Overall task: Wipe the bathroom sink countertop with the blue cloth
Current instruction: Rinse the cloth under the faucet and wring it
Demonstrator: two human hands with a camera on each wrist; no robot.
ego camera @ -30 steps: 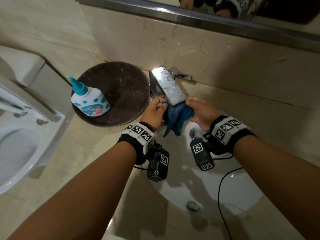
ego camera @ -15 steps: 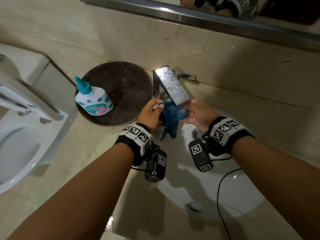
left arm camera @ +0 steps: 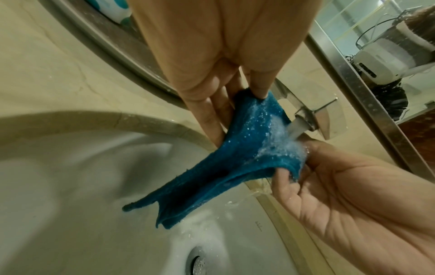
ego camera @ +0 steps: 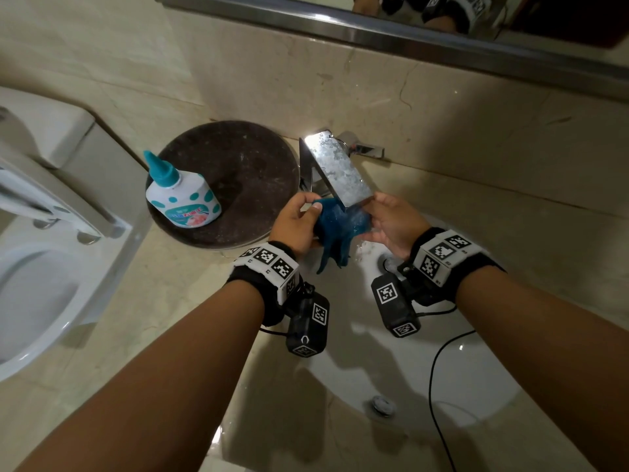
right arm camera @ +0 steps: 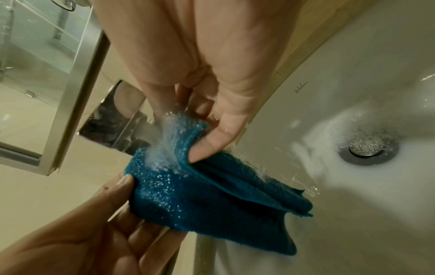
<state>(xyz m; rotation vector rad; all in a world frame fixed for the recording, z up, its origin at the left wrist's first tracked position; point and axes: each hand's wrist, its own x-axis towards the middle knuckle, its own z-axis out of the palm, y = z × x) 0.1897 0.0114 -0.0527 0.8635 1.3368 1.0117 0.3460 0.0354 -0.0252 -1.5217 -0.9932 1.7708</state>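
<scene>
The blue cloth (ego camera: 337, 229) hangs under the chrome faucet (ego camera: 337, 170), stretched between both hands over the white basin (ego camera: 425, 376). Water from the spout splashes on the cloth (left arm camera: 256, 147). My left hand (ego camera: 299, 219) pinches its left top corner between thumb and fingers. My right hand (ego camera: 388, 223) pinches its right top corner, thumb in front of the cloth (right arm camera: 200, 195). The cloth's lower end droops into the basin. Beige marble countertop (ego camera: 163, 318) surrounds the sink.
A white bottle with a teal cap (ego camera: 180, 195) stands on a dark round tray (ego camera: 235, 178) left of the faucet. A white toilet (ego camera: 37, 267) sits at far left. The drain (right arm camera: 367, 148) lies in the basin. A mirror frame (ego camera: 374, 32) runs above the backsplash.
Both hands have pulled the cloth's top corners a little apart, spreading it wider under the running water. The camera view shifted slightly.
</scene>
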